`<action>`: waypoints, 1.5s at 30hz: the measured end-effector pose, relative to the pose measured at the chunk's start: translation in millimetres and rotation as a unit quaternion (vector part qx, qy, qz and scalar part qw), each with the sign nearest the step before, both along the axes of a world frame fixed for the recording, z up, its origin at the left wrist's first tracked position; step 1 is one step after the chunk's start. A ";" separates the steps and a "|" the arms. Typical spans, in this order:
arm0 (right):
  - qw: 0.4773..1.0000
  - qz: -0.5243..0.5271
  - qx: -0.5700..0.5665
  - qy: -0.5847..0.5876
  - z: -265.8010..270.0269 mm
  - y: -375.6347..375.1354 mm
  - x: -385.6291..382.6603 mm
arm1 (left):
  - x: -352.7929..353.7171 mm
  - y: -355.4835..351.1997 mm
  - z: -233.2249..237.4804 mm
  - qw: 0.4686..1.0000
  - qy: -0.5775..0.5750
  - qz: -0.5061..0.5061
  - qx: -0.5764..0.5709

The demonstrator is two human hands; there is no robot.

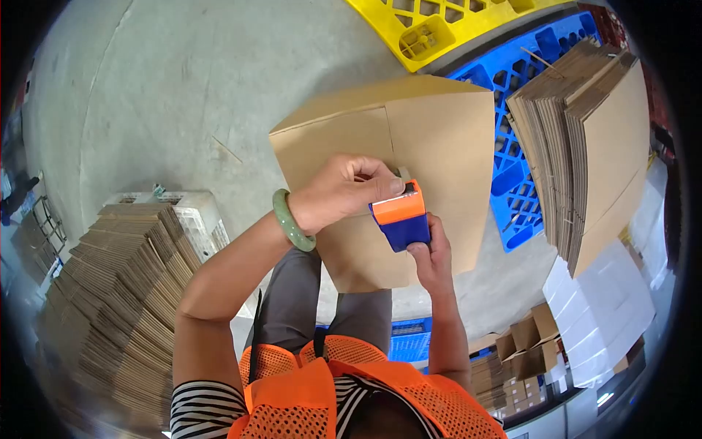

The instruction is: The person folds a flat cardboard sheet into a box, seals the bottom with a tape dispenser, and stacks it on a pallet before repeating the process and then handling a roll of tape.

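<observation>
An orange and blue tape dispenser [401, 219] is held above a large cardboard box [439, 139]. My right hand [433, 256] grips its blue lower part, thumb in front and fingers behind. With thumb and fingers pinched together, my left hand [358, 192] is at the dispenser's upper end, by a small strip that looks like tape. A green bangle is on my left wrist. The box stands in front of my legs, with a seam line across its top face.
Flattened cardboard [607, 168] leans in a stack on a blue pallet [506, 179] at the right. Behind is a yellow pallet [424, 40]. More flattened cardboard [131, 293] is stacked at the left. Open boxes [528, 340] and white sheeting [596, 307] are at the lower right.
</observation>
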State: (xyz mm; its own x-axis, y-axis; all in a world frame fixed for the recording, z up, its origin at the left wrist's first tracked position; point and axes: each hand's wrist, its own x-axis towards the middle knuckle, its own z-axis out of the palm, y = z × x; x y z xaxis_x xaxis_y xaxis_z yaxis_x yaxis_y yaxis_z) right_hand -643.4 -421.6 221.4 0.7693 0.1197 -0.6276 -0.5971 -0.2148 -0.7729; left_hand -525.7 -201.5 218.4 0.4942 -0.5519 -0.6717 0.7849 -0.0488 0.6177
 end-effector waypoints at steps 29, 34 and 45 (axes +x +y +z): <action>0.994 -0.054 -0.054 0.078 28.2 0.6 -0.1 | 177.3 10.3 -116.7 0.767 -0.453 -0.010 0.454; 0.994 -0.031 -0.069 0.082 35.8 2.9 18.6 | 169.0 10.2 -164.8 0.776 -0.429 -0.042 0.460; 0.990 -0.029 -0.081 0.108 38.9 6.2 25.5 | 129.7 0.2 -230.3 0.904 -0.266 -0.081 0.325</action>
